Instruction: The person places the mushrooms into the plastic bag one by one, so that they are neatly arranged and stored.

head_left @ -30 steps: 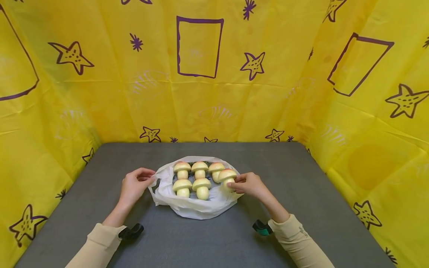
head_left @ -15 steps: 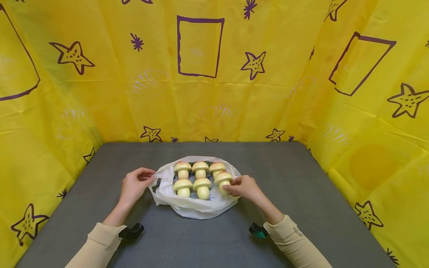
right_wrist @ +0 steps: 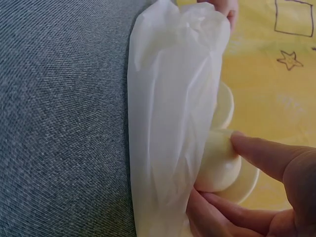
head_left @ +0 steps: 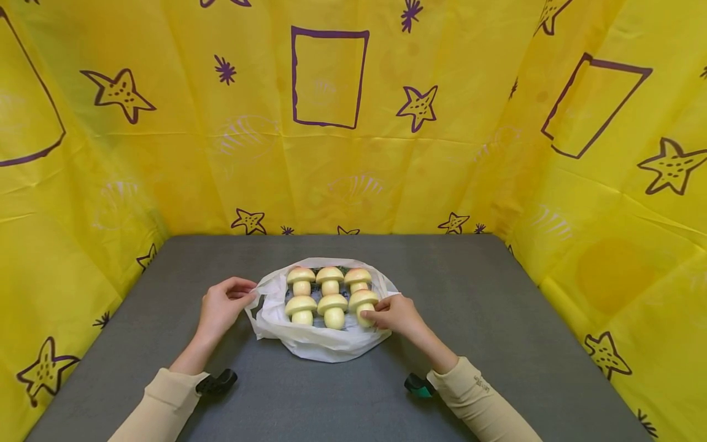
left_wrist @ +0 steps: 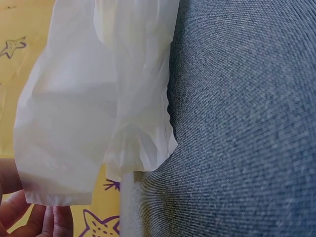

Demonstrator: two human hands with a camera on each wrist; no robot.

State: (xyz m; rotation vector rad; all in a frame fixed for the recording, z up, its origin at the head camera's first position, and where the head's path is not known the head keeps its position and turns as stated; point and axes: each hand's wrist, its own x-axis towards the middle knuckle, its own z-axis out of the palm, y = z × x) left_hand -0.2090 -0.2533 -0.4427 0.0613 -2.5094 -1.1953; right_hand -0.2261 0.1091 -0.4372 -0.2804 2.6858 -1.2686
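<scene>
A white plastic bag (head_left: 326, 350) lies with its mouth spread wide at the middle of the table. Inside it, model mushrooms with pale stems and peach-tinted caps lie in two rows, three to a row. My left hand (head_left: 222, 307) pinches the bag's left edge between thumb and fingers; in the left wrist view the bag's handle (left_wrist: 59, 192) passes between them. At the front right of the rows, my right hand (head_left: 402, 316) holds a mushroom (head_left: 363, 298) by its stem. In the right wrist view, thumb and fingers sit on either side of that stem (right_wrist: 217, 165).
The dark grey table (head_left: 309, 405) reaches back to a yellow patterned cloth (head_left: 353, 184), which also hangs along both sides. Dark wrist devices sit at both beige cuffs, the left one (head_left: 216, 382) and the right one (head_left: 420, 385).
My right hand has moved left and slightly down with its mushroom, from overlapping the back right mushroom to the front row's right end. The left hand keeps its place on the bag.
</scene>
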